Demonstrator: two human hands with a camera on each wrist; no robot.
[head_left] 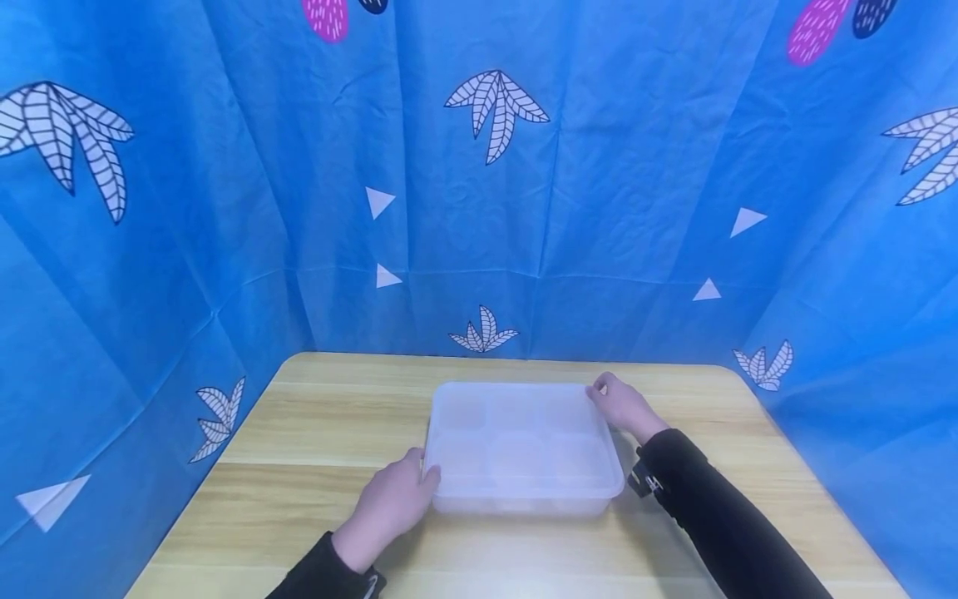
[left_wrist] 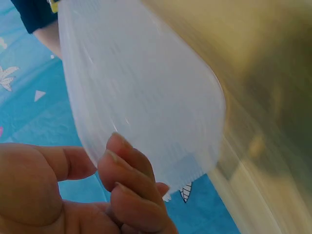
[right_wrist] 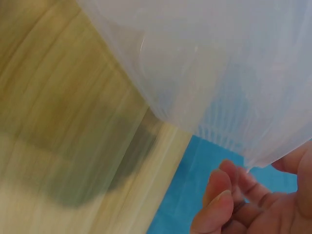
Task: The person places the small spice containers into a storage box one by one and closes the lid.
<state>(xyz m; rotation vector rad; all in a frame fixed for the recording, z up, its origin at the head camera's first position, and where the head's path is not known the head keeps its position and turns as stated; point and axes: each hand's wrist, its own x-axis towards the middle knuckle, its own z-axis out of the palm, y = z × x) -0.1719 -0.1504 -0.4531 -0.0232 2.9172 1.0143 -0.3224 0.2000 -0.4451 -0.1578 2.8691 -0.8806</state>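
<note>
A translucent white plastic box (head_left: 524, 441) with a grid of compartments hangs over the wooden table, apparently a little above it. My left hand (head_left: 397, 495) pinches the box's rim at the left side near the front, thumb on top. In the left wrist view, the fingers (left_wrist: 129, 183) curl in under the edge of the box (left_wrist: 146, 83). At the far right corner my right hand (head_left: 623, 405) pinches the rim between thumb and fingers. The right wrist view shows the ribbed corner of the box (right_wrist: 219, 92) between thumb and fingertips (right_wrist: 229, 170). No contents can be made out.
The pale wooden table (head_left: 329, 416) lies under the box, with rounded far corners. A blue patterned curtain (head_left: 479, 216) hangs behind it and along both sides. Dark sleeves (head_left: 726, 516) cover both forearms, and a dark device sits at the right wrist.
</note>
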